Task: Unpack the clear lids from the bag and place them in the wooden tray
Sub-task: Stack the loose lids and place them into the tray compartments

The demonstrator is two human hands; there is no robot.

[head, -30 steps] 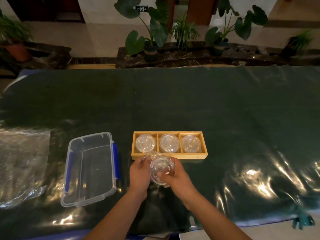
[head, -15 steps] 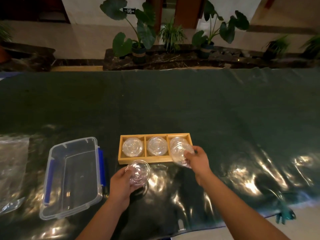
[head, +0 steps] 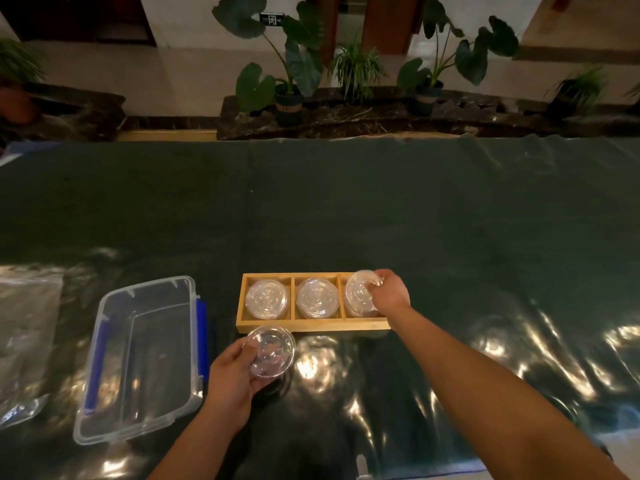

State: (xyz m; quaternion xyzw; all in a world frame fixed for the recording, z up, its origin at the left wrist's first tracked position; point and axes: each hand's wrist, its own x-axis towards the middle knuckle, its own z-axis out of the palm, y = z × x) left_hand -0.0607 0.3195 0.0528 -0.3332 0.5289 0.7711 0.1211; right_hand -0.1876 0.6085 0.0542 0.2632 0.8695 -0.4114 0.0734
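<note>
Your right hand [head: 389,293] is at the tray's [head: 313,325] 3 o'clock compartment, fingers [head: 375,281] pinching a clear lid [head: 360,294] by its far rim. That lid is tilted over the compartment; can't tell if it touches the lid beneath.

Your left hand [head: 231,374] is at 6 o'clock of the tray, just off its near-left corner, fingers curled round a second lid [head: 272,351], thumb on the rim. The lid is held above the tabletop [head: 346,216], near face tilted toward you.

The tray sits mid-tabletop, three compartments in a row. The left lid [head: 266,299] lies flat in the 9 o'clock compartment, the middle lid [head: 318,298] flat in the centre one. Whether these are single lids or stacks, can't tell.

The bag [head: 24,327] lies flat at 9 o'clock, at the frame's left edge, well apart from the tray. A clear bin [head: 138,358] with blue latches sits between bag and tray, open side up, just beside your left hand.

The tabletop is covered in dark green glossy sheet. Potted plants [head: 294,74] stand at 12 o'clock beyond the far edge.
</note>
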